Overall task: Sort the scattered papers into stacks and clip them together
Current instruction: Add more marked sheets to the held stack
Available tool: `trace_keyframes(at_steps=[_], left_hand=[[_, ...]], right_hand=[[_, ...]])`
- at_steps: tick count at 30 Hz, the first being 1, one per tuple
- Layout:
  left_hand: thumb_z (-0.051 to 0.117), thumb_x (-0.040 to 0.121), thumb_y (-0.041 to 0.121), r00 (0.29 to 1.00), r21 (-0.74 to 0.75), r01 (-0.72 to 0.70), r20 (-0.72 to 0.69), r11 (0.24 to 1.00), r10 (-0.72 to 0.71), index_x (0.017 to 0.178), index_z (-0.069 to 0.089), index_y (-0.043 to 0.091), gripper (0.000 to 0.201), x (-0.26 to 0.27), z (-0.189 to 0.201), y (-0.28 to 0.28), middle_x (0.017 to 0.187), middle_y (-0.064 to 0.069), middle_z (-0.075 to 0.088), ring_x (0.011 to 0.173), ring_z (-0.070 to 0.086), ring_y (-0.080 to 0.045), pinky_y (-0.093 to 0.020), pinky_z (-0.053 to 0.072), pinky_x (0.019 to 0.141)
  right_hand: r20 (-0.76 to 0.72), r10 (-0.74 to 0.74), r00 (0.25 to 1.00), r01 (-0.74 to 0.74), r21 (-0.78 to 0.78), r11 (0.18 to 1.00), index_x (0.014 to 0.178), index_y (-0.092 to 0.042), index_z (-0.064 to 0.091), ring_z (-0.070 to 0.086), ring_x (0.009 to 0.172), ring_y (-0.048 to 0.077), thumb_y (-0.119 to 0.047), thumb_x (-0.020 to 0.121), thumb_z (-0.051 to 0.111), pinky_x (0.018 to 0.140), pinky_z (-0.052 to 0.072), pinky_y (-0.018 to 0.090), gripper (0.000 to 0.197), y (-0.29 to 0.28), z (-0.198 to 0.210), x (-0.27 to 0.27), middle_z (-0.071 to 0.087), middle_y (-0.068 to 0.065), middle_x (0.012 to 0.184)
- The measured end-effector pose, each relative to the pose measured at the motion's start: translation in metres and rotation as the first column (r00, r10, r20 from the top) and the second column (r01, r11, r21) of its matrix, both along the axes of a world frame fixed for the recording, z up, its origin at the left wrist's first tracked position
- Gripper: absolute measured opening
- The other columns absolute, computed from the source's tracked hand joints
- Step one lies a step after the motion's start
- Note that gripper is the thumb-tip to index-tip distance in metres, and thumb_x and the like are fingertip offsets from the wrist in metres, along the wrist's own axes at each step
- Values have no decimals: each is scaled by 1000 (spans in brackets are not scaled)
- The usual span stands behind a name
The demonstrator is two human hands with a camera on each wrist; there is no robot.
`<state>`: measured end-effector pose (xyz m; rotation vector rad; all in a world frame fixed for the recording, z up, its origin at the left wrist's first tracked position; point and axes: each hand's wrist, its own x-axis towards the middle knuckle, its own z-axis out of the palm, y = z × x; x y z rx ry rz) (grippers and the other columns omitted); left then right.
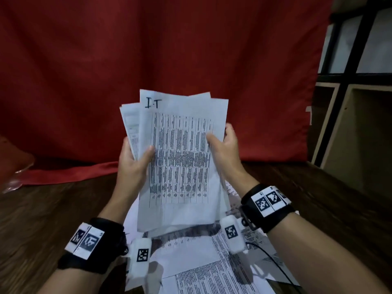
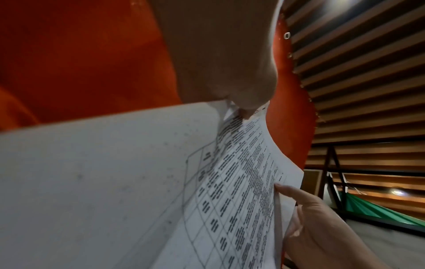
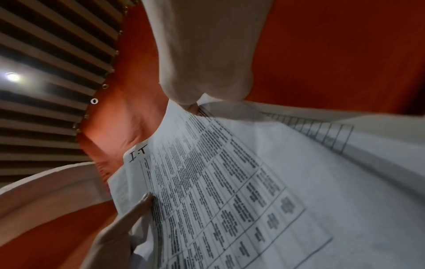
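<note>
Papers (image 1: 180,158) are being held upright above the desk (image 1: 42,219), a loose bundle pinched on both sides: the left hand (image 1: 132,164) is gripping the left edge with its thumb on the front sheet and fingers behind, and the right hand (image 1: 224,143) is gripping the right edge the same way. Neither hand is spread; both are curling round the bundle. The front sheet is a printed table with "I.T" handwritten at the top (the sheets behind it are fanning out to the left, their edges not squared). Judging by this, one stack is being gathered and is still needing to be aligned. Below the hands, more sheets (image 1: 201,262) are lying overlapped and askew on the desk, so sorting looks only partly done. No clip is showing in any view, and nothing appears clipped yet. Behind the desk a red cloth (image 1: 148,49) is hanging.
</note>
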<state>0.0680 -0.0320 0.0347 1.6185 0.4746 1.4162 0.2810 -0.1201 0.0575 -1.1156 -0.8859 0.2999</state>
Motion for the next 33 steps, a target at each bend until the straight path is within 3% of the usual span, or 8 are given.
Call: trace_keyframes(at_steps=[4,9,14,17,20,23,29,33], left_hand=[[56,108,7,993,157,-34,-103,987,50,130,44,19,28,3,18,5,111,7,63,92,67,9,-17,58,79],[59,104,0,984,27,77,-162,997,-72,128,48,29,39,1,10,9,124,9,66,110,69,7,-10,55,84],[82,86,27,988,-109,55,-141,993,-70,131,62,19,49,-6,-3,21,113,6,79,108,75,-4,-20,60,88],[81,91,19,977,-123,58,-199,991,-82,123,70,16,34,-7,-5,27,107,14,82,107,76,-6,-30,59,100],[75,90,31,983,-142,108,-134,984,-127,133,67,10,49,-8,-2,29,126,-2,78,117,74,-21,-41,57,102],[61,102,19,990,-192,140,41,971,-135,131,67,10,31,-5,0,31,130,-14,75,115,75,-25,-38,60,97],[58,96,30,993,-180,61,107,982,-42,110,63,24,16,-16,-10,35,110,-2,74,91,73,-14,-29,60,73],[63,106,19,998,-115,59,43,992,-54,129,60,12,24,-12,-6,29,120,-4,76,103,76,-17,-31,63,86]], right_hand=[[159,32,987,-31,-7,999,146,-32,28,58,125,9,2,93,50,105,50,30,68,-5,11,-3,57,-3,140],[131,105,986,-98,-54,994,155,-34,20,43,141,11,6,84,47,119,35,43,86,-2,-5,-4,41,-3,155],[-63,148,987,-151,-63,986,132,-18,51,67,107,19,5,86,52,91,55,36,51,0,-17,1,68,8,121],[-158,200,967,-217,-101,971,120,-13,58,69,87,17,6,91,51,79,54,34,35,1,-15,6,72,5,104],[-255,235,938,-260,-69,963,109,-19,56,64,90,23,-4,80,56,83,51,40,33,4,-13,6,69,9,105],[-211,250,945,-263,-36,964,111,-13,54,64,88,22,-1,84,48,74,55,34,30,5,-3,1,68,8,102],[-82,273,959,-278,-52,959,113,-13,51,60,89,14,3,85,44,74,50,25,33,4,0,-2,63,1,101],[-71,234,970,-237,-38,971,112,-15,49,60,91,13,5,88,45,77,49,23,31,6,-7,-1,62,1,103]])
